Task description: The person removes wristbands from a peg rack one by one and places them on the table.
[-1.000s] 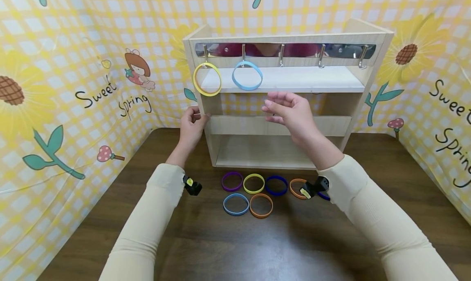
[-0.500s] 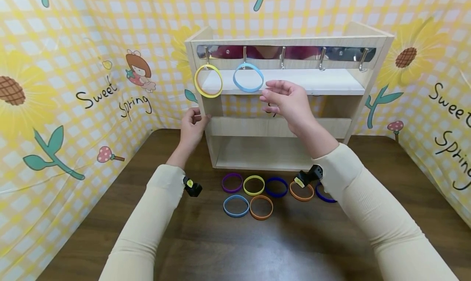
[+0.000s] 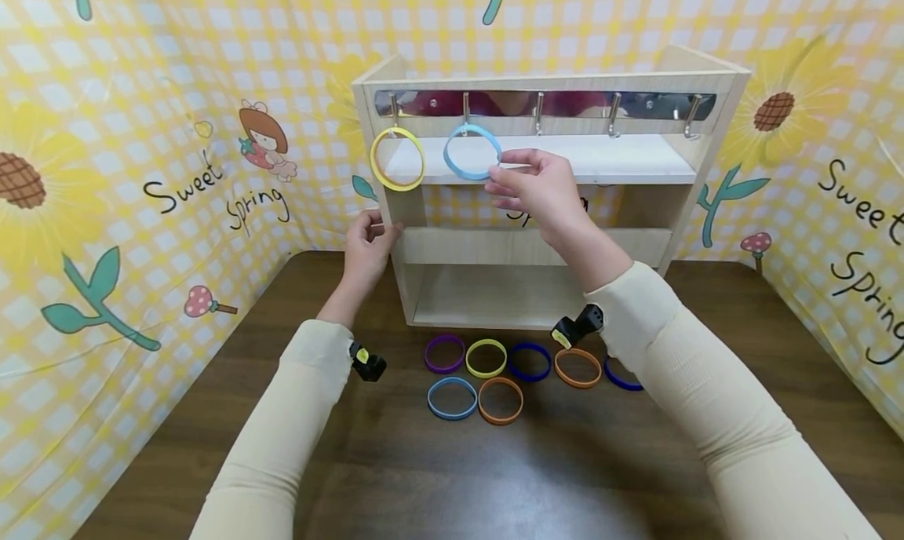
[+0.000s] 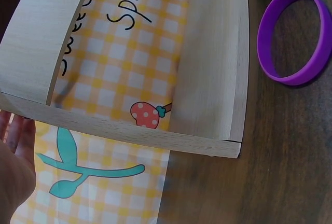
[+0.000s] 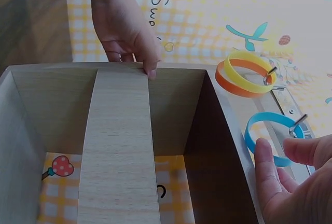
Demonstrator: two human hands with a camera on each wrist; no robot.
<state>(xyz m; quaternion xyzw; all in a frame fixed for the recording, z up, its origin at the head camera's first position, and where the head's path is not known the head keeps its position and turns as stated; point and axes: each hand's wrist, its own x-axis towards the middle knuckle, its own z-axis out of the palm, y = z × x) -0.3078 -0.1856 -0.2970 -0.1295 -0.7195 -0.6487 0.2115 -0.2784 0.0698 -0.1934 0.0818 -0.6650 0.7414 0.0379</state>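
Note:
A light blue wristband hangs from the second hook of the metal hook rail. My right hand has its thumb and fingers on the band's right edge, pinching it. In the right wrist view the thumb and index finger stand on either side of the light blue wristband. A yellow wristband and an orange one hang together on the first hook. My left hand grips the left side panel of the wooden shelf, fingers behind it, thumb at the front edge.
On the brown table before the shelf lie several wristbands, among them purple, yellow, dark blue, orange and light blue. Yellow checked cloth surrounds the table at back and sides.
My right hand has risen and moved left from beside the hanging light blue wristband to its right edge. The left hand has stayed on the shelf's side.

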